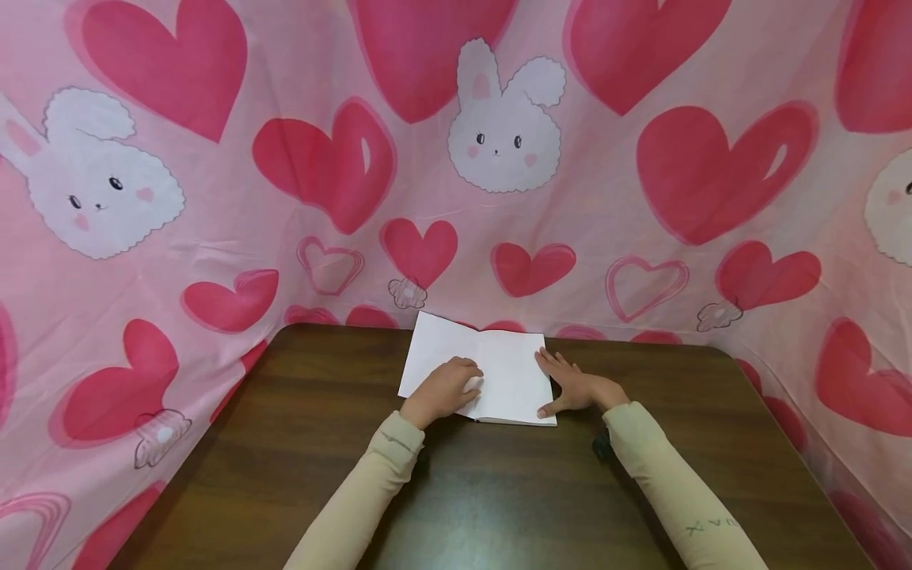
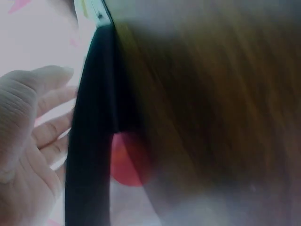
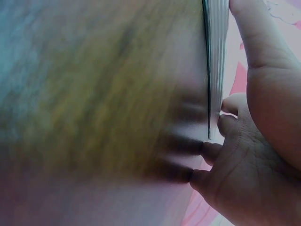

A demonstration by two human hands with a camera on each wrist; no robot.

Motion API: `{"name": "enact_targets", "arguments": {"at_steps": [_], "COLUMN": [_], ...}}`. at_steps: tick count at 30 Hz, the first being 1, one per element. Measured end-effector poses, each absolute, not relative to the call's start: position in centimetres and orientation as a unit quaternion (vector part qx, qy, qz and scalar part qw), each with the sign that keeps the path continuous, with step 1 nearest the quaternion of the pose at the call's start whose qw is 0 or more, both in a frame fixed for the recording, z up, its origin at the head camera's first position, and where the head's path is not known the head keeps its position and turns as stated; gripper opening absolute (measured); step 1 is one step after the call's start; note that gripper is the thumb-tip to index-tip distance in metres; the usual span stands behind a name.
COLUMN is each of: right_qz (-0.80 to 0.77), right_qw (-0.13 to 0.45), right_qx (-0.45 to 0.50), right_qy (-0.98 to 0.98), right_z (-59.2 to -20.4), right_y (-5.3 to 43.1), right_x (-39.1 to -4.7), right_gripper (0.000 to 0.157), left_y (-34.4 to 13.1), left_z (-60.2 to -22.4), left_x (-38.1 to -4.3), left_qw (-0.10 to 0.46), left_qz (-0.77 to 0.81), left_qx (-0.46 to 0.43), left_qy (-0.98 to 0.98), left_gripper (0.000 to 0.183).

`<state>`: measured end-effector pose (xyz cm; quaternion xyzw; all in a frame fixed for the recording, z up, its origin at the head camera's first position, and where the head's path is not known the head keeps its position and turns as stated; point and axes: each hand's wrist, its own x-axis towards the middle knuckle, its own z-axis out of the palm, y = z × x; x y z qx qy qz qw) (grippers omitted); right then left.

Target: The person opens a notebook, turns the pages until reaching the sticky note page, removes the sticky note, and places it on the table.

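An open notebook (image 1: 509, 372) with blank white pages lies near the table's far edge. Its left side looks slightly raised from the table. Over the left page and the fold is my left hand (image 1: 445, 389), fingers loosely bent; a pale patch shows at its fingertips, too small to make out. In the left wrist view that hand (image 2: 35, 127) appears beside a dark band, with nothing visible between thumb and fingers. My right hand (image 1: 573, 384) rests spread at the notebook's right edge, thumb by the lower corner. The right wrist view shows the page stack (image 3: 216, 70) beside its fingers.
The brown wooden table (image 1: 484, 499) stretches around the notebook. Behind and at both sides hangs a pink cloth (image 1: 499, 214) printed with hearts and rabbits. A small dark object (image 1: 602, 445) shows beneath the right wrist.
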<state>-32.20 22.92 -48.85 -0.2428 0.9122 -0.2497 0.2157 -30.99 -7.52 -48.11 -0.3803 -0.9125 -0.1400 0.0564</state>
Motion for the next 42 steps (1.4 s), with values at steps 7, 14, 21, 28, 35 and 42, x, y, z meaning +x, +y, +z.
{"name": "enact_targets", "arguments": {"at_steps": [7, 14, 21, 28, 35, 42], "right_qz": [-0.242, -0.248, -0.251, -0.269, -0.277, -0.268], "right_qw": [0.211, 0.208, 0.205, 0.198, 0.195, 0.193], "right_qx": [-0.241, -0.245, -0.245, -0.247, -0.25, -0.242], "right_qy": [0.916, 0.914, 0.914, 0.91, 0.907, 0.912], "right_z": [-49.0, -49.0, -48.9, -48.9, -48.5, -48.5], "right_y": [23.0, 22.9, 23.0, 23.7, 24.5, 24.7], "right_x": [-32.3, -32.4, -32.2, -32.2, -31.9, -31.7], "right_gripper": [0.125, 0.122, 0.123, 0.124, 0.131, 0.131], "left_y": [-5.4, -4.3, -4.1, -4.3, -5.1, -5.7], "left_z": [-48.1, -48.6, -48.2, -47.6, -47.1, -46.9], "left_x": [-30.3, -30.1, -30.0, -29.8, -29.1, -28.1], "left_qw": [0.001, -0.016, -0.022, -0.023, 0.0, 0.093], "left_qz": [-0.169, -0.176, -0.178, -0.176, -0.185, -0.136], "left_qx": [-0.411, -0.427, -0.426, -0.423, -0.425, -0.449], "left_qy": [-0.896, -0.887, -0.887, -0.888, -0.886, -0.878], "left_gripper": [0.015, 0.024, 0.021, 0.018, 0.013, 0.01]}}
